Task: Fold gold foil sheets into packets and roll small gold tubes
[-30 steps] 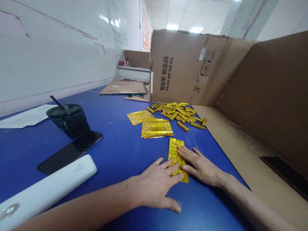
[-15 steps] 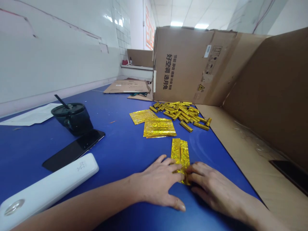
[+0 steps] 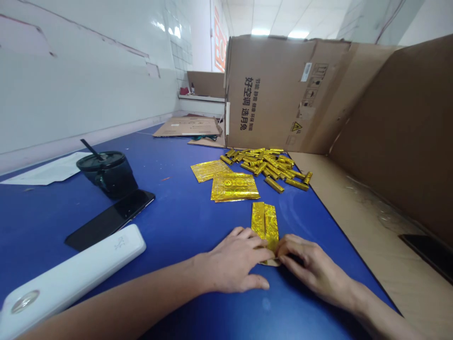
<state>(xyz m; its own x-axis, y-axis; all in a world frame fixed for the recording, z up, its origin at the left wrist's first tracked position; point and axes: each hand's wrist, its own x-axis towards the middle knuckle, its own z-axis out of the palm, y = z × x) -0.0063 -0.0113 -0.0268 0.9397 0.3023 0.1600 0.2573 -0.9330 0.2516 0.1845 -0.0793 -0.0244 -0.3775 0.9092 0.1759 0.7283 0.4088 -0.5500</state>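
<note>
A sheet of shiny gold foil paper (image 3: 271, 226), its two long sides folded in to a middle seam, lies on the blue table in front of me. My left hand (image 3: 240, 259) rests flat on its near left part, fingers stretched over the paper and thumb apart. At the near right corner, my right hand (image 3: 306, 264) pinches the paper's edge between thumb and fingers. The near end is turned up there, and a pale underside shows. Beyond it sits a stack of flat gold sheets (image 3: 235, 186). Farther back is a heap of rolled gold pieces (image 3: 274, 165).
To the left are a dark lidded cup (image 3: 113, 174) with a straw, a black phone (image 3: 109, 219) and a long white device (image 3: 76, 269). A large cardboard box (image 3: 276, 94) stands behind the heap. Cardboard (image 3: 357, 222) borders the table's right edge.
The paper's near end has been lifted and bent away from me, exposing its pale underside. My right hand has closed into a pinch on that edge; my left hand stays nearly in place.
</note>
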